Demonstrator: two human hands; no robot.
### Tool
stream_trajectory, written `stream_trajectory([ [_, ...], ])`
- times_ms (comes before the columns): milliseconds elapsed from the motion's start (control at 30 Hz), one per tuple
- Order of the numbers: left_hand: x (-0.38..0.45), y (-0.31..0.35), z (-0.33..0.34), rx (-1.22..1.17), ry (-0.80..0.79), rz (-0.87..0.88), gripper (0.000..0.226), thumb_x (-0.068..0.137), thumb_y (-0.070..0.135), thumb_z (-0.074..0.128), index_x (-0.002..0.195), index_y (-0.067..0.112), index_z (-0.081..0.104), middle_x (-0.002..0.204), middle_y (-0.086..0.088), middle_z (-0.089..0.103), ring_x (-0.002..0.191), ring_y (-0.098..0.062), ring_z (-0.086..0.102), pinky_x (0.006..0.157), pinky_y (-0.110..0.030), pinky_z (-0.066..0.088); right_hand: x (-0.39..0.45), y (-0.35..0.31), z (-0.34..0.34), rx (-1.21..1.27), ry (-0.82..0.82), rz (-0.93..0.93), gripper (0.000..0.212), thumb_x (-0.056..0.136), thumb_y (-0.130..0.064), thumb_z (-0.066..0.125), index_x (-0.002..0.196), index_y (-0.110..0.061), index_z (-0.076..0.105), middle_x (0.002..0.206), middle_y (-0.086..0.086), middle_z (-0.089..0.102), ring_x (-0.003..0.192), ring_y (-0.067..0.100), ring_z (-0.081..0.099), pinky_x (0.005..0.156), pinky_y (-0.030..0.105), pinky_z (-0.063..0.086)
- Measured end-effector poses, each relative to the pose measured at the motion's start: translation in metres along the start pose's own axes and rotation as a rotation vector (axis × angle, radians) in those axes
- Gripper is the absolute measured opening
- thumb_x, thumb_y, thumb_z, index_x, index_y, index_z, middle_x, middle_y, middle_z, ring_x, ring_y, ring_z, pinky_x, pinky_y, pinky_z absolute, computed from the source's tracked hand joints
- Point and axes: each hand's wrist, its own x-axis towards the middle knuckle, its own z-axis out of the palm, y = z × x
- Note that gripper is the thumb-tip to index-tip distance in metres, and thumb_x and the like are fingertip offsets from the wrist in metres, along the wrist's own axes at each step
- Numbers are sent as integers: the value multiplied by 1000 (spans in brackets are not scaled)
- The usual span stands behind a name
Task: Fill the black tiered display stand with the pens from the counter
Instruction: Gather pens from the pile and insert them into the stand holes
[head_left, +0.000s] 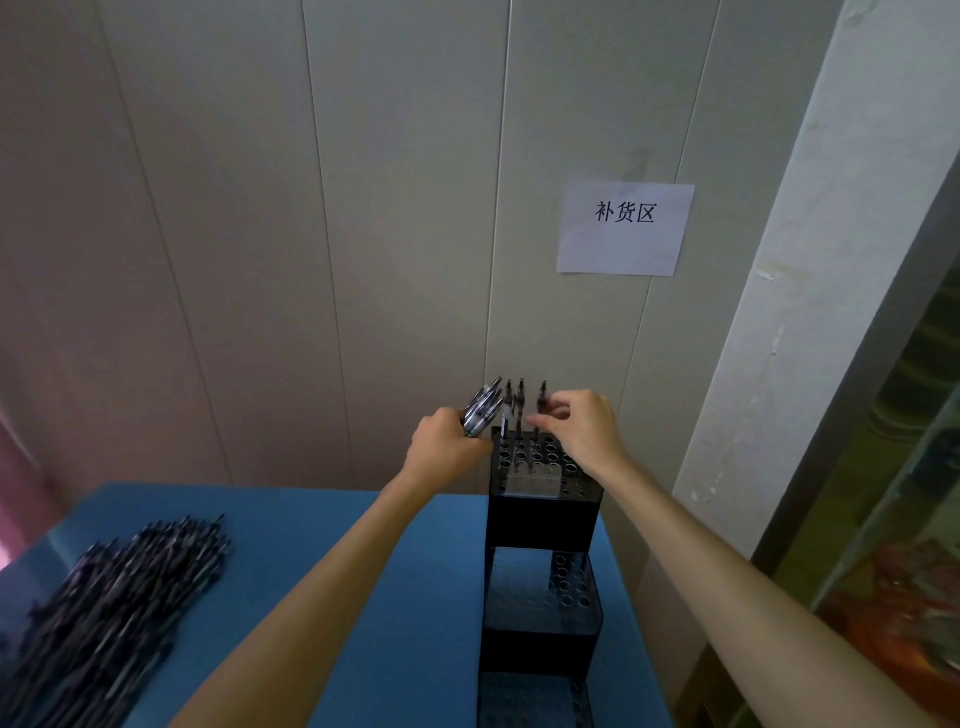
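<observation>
The black stand (543, 525) sits at the blue tabletop's (322, 561) right edge by the wall, its nearest tier cut off by the frame. Left hand (447, 444) grips a bundle of pens (482, 408) beside the top tier. Right hand (582, 428) pinches one pen (543, 397) over the far row; its tip's hidden. Big pen pile (114, 592) lies near left, partly cropped, with open blue between.

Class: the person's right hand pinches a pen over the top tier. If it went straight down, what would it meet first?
Probably the holed top tier of the black stand: the right hand holds its pen upright just above it, though depth is unclear.
</observation>
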Motion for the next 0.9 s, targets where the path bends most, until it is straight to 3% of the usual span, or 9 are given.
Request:
stream_trajectory([
  [133,0,0,2,8,-14,4,16,83,9,69,75,12,55,67,-1,54,56,-14,46,51,-25,38,-3,-2,-5,-52,11,36,39,75,-28,85,105,-10,68,98,2,73,86,15,68,86,30,57],
  [233,0,3,4,19,-11,4,18,83,9,69,74,12,55,66,-1,54,56,-15,45,50,-23,37,-7,-9,-14,56,108,54,21,79,-19,83,90,-12,67,83,0,69,74,12,64,70,24,54],
  [333,-1,9,9,26,-5,0,12,81,13,69,76,10,58,67,-3,57,58,-18,49,54,-27,40,-14,-24,-22,353,-95,130,7,86,-15,76,87,-9,72,80,6,74,72,16,68,66,25,55],
  [400,-3,15,12,27,9,10,16,76,24,67,77,9,61,67,-4,60,59,-20,52,56,-30,43,-21,-30,-23,471,-209,149,13,86,-19,78,94,-9,75,86,6,77,74,16,70,67,24,56],
  [500,-6,21,17,21,-2,35,24,72,36,64,80,13,64,71,-6,67,61,-22,59,56,-35,51,-31,-32,-18,531,-232,147,21,82,-25,82,97,-12,77,89,3,78,73,11,69,61,17,52],
  [667,-7,25,20,37,-11,45,12,78,33,68,76,23,61,72,-3,67,66,-22,62,62,-35,55,-36,-28,-12,604,-195,175,22,82,-24,81,100,-11,77,95,0,78,92,16,73,79,22,58],
  [767,-10,30,18,10,-10,32,23,72,44,67,77,22,63,74,-4,69,65,-21,62,62,-34,55,-38,-30,-12,667,-153,207,20,87,-18,77,103,-7,75,92,1,77,74,0,70,59,8,48],
  [900,-5,30,16,53,7,17,15,82,29,72,81,17,64,76,-6,68,64,-20,60,60,-32,51,-35,-30,-9,734,-77,265,17,88,-18,75,99,-4,73,90,7,78,80,14,72,66,23,49],
])
